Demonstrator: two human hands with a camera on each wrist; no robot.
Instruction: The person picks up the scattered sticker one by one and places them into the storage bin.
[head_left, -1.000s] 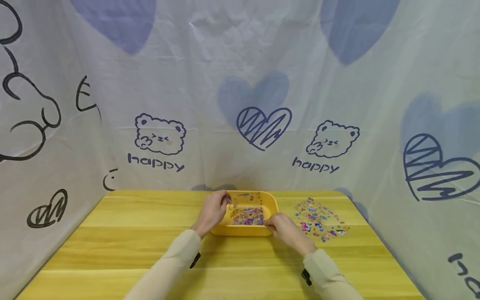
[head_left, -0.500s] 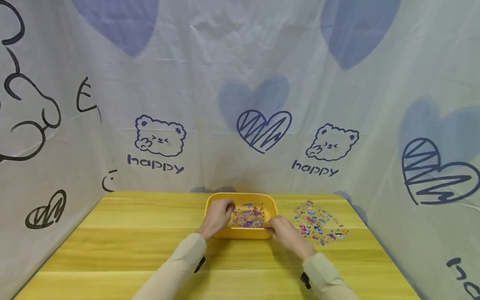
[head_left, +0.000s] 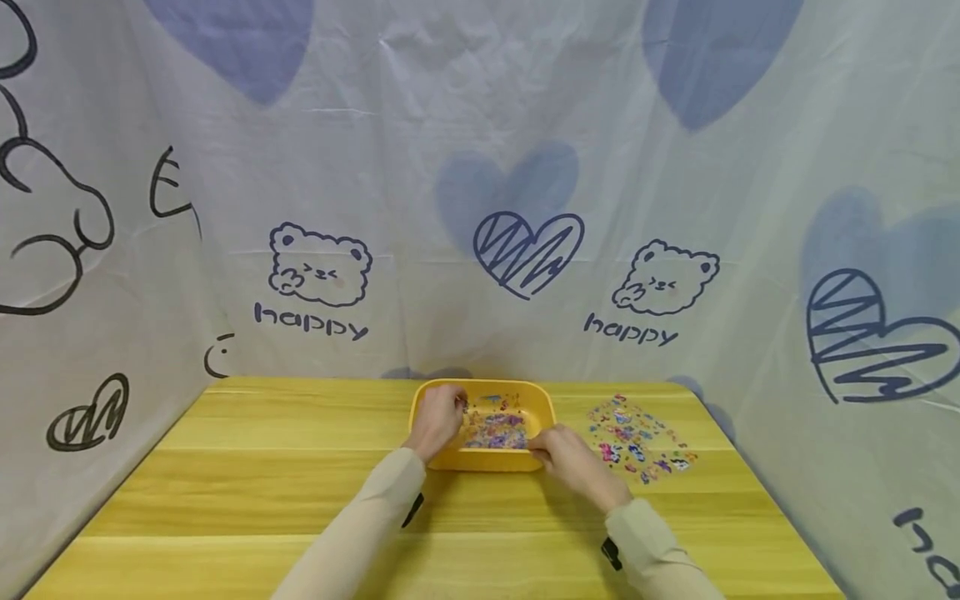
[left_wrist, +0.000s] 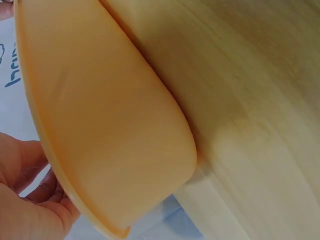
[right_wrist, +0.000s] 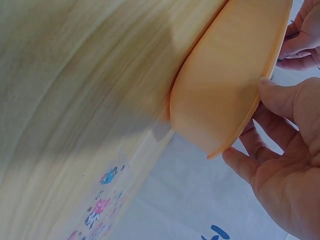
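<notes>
A yellow plastic basin sits at the back middle of the table. Inside it lie many small colourful printed shapes, sticker-like, on what may be a clear sheet. My right hand grips the basin's front right rim, thumb and fingers on either side of it in the right wrist view. My left hand is over the basin's left part with its fingers curled, close to some coloured bits; in the left wrist view this hand is partly behind the rim. Whether its fingertips pinch something is hidden.
Right of the basin, a clear sheet of colourful stickers lies flat on the wood-grain table. A pale printed curtain stands just behind the table's back edge and along both sides.
My left hand has moved from the basin's left rim to the right and over its inside. The right hand stays on the front right rim, and the basin has not visibly moved.
</notes>
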